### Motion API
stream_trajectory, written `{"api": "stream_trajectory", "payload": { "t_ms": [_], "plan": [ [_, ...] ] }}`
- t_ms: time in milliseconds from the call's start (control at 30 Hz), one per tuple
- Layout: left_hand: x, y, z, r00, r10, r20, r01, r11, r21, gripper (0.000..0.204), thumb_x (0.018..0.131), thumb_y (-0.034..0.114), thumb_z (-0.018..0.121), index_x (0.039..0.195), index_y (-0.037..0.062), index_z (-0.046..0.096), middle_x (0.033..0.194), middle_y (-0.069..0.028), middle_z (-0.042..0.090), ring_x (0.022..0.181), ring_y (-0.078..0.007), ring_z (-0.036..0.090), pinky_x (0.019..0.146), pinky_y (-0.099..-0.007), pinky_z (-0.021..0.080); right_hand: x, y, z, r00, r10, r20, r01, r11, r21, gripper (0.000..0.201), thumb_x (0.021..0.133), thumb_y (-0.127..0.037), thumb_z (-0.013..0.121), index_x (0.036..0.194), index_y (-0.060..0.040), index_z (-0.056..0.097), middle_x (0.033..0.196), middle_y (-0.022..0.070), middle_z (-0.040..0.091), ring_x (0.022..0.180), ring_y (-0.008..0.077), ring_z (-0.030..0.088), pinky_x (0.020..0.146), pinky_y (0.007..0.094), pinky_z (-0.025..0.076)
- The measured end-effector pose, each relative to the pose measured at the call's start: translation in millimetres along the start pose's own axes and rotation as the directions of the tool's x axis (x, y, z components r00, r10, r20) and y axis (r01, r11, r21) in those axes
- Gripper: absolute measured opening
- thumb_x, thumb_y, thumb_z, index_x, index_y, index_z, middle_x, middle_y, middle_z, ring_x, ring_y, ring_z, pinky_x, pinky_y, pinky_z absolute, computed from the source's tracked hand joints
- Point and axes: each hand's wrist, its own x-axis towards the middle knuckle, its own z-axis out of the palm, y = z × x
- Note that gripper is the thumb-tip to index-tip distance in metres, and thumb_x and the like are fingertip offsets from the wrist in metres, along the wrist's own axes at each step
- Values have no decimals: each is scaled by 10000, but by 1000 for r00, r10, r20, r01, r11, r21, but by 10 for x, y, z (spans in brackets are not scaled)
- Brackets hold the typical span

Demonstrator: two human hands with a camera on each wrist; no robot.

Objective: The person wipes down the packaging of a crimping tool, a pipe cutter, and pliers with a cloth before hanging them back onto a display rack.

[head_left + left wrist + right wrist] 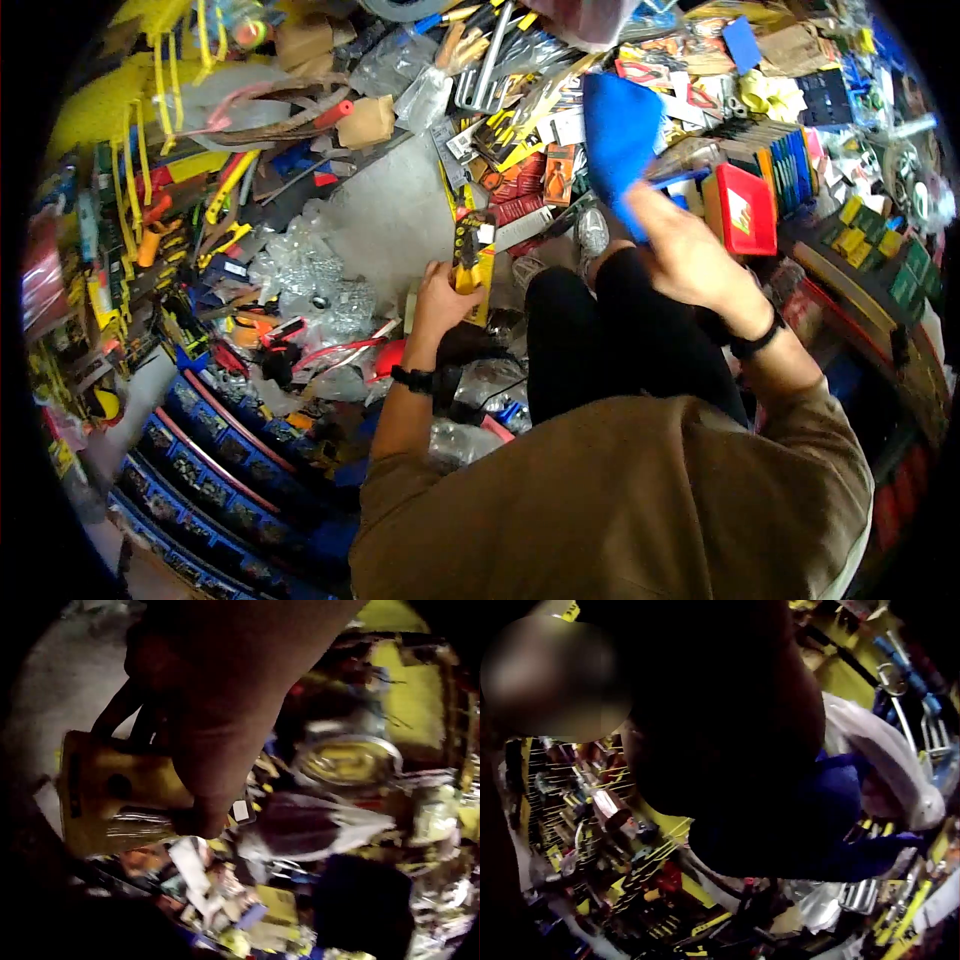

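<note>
My left hand (442, 300) grips a yellow-and-black carded tool package (474, 258) near its lower end, close over the grey floor. In the left wrist view, the thumb and fingers close on one end of that package (97, 780), whose flat face shows. Raised on the other side, my right hand (690, 255) grasps a blue cloth (622, 140) that sticks out beyond the fingers. The right wrist view has the cloth (780, 825) bunched under the dark hand, its fingers mostly hidden in shadow.
Packaged tools surround a bare patch of grey floor (385, 215). A red bin (745, 210) stands near the right hand. Clear plastic wrapping (300, 265) lies left of the left hand. Blue parts trays (215, 450) fill the lower left. My shoes (592, 228) show at centre.
</note>
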Motion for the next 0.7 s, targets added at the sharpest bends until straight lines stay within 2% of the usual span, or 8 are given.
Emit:
{"api": "stream_trajectory", "payload": {
  "t_ms": [167, 300, 333, 433, 533, 600, 633, 700],
  "plan": [
    [-988, 1464, -935, 961, 276, -12, -274, 946, -172, 510, 682, 268, 830, 1066, 9, 618, 1009, -187, 592, 953, -390, 606, 839, -459, 510, -40, -1056, -175, 898, -427, 107, 440, 868, -230, 602, 768, -213, 681, 1336, -48, 569, 1451, 102, 503, 1458, 324, 317, 1177, 616, 197],
    [-1610, 2090, -1362, 985, 158, 69, -143, 973, -179, 623, 675, 266, 847, 1174, -12, 599, 1129, -216, 611, 1063, -397, 598, 928, -460, 496, -353, -1557, -429, 826, -550, 120, 563, 800, -210, 581, 866, -369, 618, 1372, -89, 564, 1561, 78, 388, 1503, 283, 230, 1096, 781, 63],
    [-1754, 2216, -1432, 987, 160, 7, -159, 982, -103, 642, 675, 264, 850, 1197, -8, 595, 1149, -225, 611, 1083, -397, 597, 934, -458, 500, -390, -1579, -571, 812, -574, 103, 584, 794, -170, 554, 911, -355, 570, 1393, -83, 540, 1568, 91, 371, 1499, 298, 236, 1136, 730, 68],
    [-2105, 2625, -1634, 954, 263, -145, -269, 963, -23, 601, 685, 230, 851, 1175, -19, 607, 1135, -207, 609, 990, -337, 633, 847, -414, 530, -341, -1648, -929, 818, -476, -322, 502, 865, -5, 514, 895, -139, 633, 1384, -49, 501, 1515, 201, 386, 1454, 370, 298, 1179, 495, 274],
    [-2315, 2970, -1807, 894, 355, -272, -401, 906, -134, 577, 686, 171, 848, 1171, -32, 612, 1122, -166, 599, 878, -269, 672, 755, -363, 565, -332, -1986, -1278, 783, -25, -622, 294, 896, 333, 591, 844, -110, 723, 1370, -14, 471, 1401, 227, 476, 1324, 357, 463, 1093, 435, 400],
    [-2414, 3153, -1940, 866, 361, -348, -403, 913, -57, 583, 694, 147, 838, 1196, -30, 602, 1149, -155, 587, 884, -249, 677, 760, -349, 569, -397, -2183, -1587, 955, 86, -284, 182, 587, 789, 567, 870, -166, 747, 1348, -11, 486, 1309, 173, 574, 1207, 250, 556, 1030, 394, 450],
    [-2462, 3229, -2012, 846, 388, -365, -403, 914, 35, 590, 705, 163, 851, 1200, -32, 596, 1181, -157, 580, 903, -237, 688, 759, -339, 577, -405, -2239, -1633, 974, 105, -202, 100, 600, 793, 545, 890, -211, 752, 1336, -15, 509, 1167, 128, 653, 1071, 182, 612, 960, 349, 492],
    [-2580, 3343, -2125, 812, 415, -410, -461, 887, -14, 552, 722, 169, 850, 1170, -43, 607, 1161, -152, 584, 904, -231, 691, 766, -328, 579, -400, -2425, -1707, 935, 98, -340, 220, 592, 776, 424, 942, -205, 693, 1283, 6, 555, 1087, 111, 688, 986, 160, 636, 921, 329, 510]
  ]
}}
